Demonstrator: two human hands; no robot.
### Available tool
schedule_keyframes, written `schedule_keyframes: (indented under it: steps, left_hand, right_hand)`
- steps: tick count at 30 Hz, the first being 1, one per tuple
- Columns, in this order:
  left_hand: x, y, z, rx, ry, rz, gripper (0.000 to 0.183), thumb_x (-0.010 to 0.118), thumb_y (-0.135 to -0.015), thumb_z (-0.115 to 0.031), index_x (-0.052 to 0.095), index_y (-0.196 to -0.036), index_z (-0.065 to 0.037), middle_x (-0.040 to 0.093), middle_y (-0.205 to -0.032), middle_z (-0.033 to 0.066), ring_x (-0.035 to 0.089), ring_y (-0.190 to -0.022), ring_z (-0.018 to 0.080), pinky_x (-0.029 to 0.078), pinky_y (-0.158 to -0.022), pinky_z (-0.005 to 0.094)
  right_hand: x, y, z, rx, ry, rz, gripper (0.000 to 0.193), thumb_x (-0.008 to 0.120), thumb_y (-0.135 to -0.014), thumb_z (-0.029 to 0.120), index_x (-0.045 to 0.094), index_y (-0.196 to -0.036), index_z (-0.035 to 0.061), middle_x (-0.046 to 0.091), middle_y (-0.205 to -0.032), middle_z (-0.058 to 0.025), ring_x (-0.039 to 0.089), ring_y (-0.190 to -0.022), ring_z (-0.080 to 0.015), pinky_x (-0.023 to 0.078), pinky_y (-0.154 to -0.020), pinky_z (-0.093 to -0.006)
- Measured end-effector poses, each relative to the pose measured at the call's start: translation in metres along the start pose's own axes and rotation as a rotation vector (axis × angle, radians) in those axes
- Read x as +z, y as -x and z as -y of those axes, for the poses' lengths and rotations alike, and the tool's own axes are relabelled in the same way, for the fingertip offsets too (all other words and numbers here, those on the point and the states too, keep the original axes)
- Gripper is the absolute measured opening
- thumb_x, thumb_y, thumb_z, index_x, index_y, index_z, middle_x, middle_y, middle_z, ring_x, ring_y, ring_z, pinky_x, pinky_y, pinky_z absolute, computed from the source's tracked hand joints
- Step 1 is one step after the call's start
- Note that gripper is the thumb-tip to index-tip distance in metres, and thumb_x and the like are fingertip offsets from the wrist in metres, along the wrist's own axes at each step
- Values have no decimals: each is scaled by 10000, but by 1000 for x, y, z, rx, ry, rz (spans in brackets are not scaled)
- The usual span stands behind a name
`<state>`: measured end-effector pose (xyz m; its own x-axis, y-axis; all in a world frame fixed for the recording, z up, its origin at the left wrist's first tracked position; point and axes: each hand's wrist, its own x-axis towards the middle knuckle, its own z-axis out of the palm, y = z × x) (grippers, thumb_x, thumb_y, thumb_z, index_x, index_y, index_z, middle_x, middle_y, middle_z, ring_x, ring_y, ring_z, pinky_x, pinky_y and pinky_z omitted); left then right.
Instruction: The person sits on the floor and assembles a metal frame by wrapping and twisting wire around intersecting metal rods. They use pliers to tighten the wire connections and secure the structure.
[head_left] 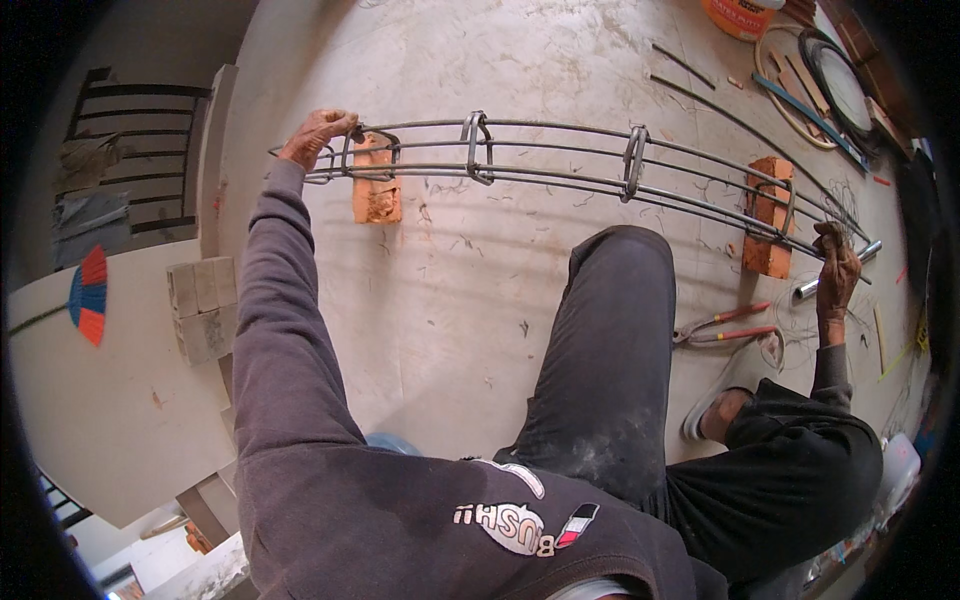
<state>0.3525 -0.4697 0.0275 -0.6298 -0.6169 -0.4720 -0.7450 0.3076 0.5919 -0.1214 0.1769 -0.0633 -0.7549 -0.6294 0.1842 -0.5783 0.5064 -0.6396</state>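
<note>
A long rebar cage (555, 182) of thin steel bars lies crosswise ahead of me, with rectangular stirrups (480, 150) spaced along it. It rests on two orange bricks, the left brick (378, 195) and the right brick (768, 215). My left hand (318, 136), arm outstretched, is closed on the upper bar and a stirrup near the cage's left end. At the far right end my right hand (838, 275) is closed at the bar ends, fingers bunched together. Loose thin wires (848, 205) lie just beyond it; its exact grip is partly hidden.
Red-handled cutters (730, 325) lie by my foot, near a metal pipe (808, 290). Loose rods (740, 115), a coiled black hose (835, 65) and a bucket (742, 15) are at far right. Grey blocks (200, 300) and a broom (88, 297) are at left.
</note>
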Motion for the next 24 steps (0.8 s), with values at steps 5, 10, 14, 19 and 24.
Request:
schedule_keyframes:
  steps: [5, 10, 14, 19, 24]
  left_hand:
    - [3, -1, 21, 82, 180, -230, 389, 646, -923, -377, 716, -1068, -23, 719, -1068, 96, 624, -1088, 217, 430, -1022, 379]
    - [24, 6, 20, 65, -22, -351, 367, 625, -944, -364, 728, -1071, -35, 719, -1079, 74, 624, -1092, 181, 446, -992, 353]
    - [30, 14, 22, 109, -2, -344, 354, 631, -943, -343, 726, -1085, -33, 717, -1042, 71, 628, -965, 169, 470, -898, 343]
    - [45, 12, 36, 155, -46, -866, 318, 632, -943, -283, 710, -1053, 5, 714, -969, 95, 632, -901, 180, 488, -820, 321]
    - [78, 29, 4, 125, -429, -985, 331, 671, -902, -325, 710, -990, -8, 659, -1008, 162, 625, -949, 313, 495, -848, 427]
  right_hand:
    - [5, 1, -1, 13, -90, -6, 242, 504, -1006, 210, 679, -1007, 43, 683, -876, -69, 619, -758, -155, 499, -722, -308]
    - [3, 0, 3, -21, 18, -4, 235, 512, -1000, 210, 673, -999, 39, 672, -871, -91, 649, -771, -179, 506, -716, -317]
    - [2, 1, -2, -86, 104, 4, 237, 481, -997, 192, 671, -1033, 54, 668, -877, -108, 657, -764, -223, 506, -710, -344]
    - [1, 0, -14, -109, 181, 26, 265, 480, -1020, 231, 676, -1034, 53, 698, -919, -79, 646, -756, -180, 506, -723, -329]
    - [3, 1, -16, -123, 216, -9, 267, 481, -1017, 234, 684, -1034, 61, 697, -894, -74, 654, -760, -179, 506, -726, -325]
